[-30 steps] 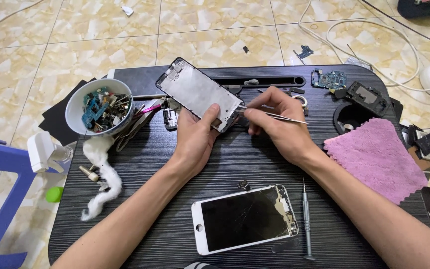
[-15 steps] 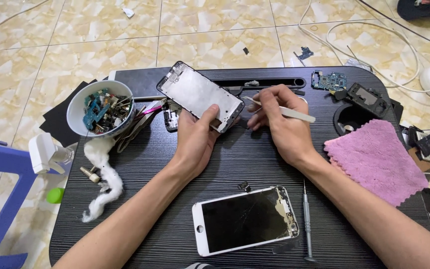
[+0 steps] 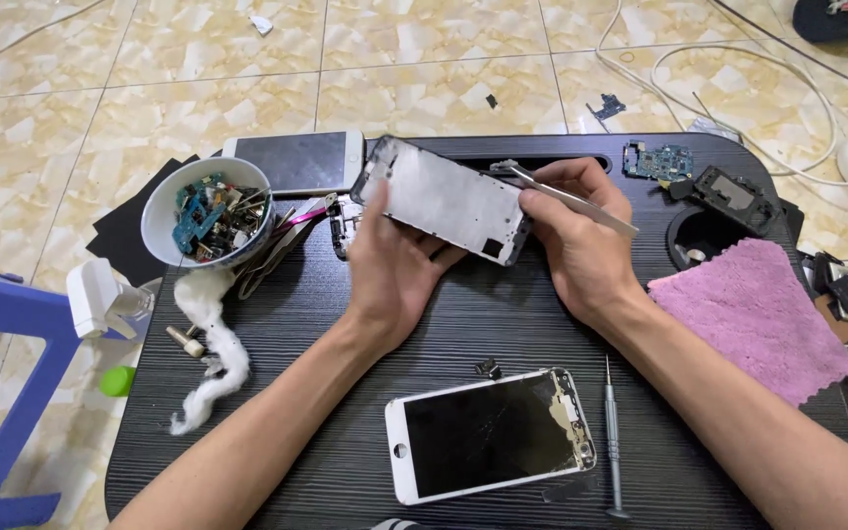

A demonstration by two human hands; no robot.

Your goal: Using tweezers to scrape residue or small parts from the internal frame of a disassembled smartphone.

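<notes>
Left hand [image 3: 395, 270] grips phone frame [image 3: 449, 199]; right hand [image 3: 581, 240] pinches tweezers [image 3: 566, 196] at frame's far edge, mid-teardown; next needs steady aim.

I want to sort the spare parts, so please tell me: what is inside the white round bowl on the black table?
The white round bowl holds small blue-green circuit boards and mixed metal scraps, piled to the rim. What lies lower in the pile is covered.

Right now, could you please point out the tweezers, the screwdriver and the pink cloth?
tweezers [image 3: 581, 201], head view, middle of the blades.
screwdriver [image 3: 612, 442], head view, mid handle.
pink cloth [image 3: 748, 314], head view, centre of the fabric.
</notes>
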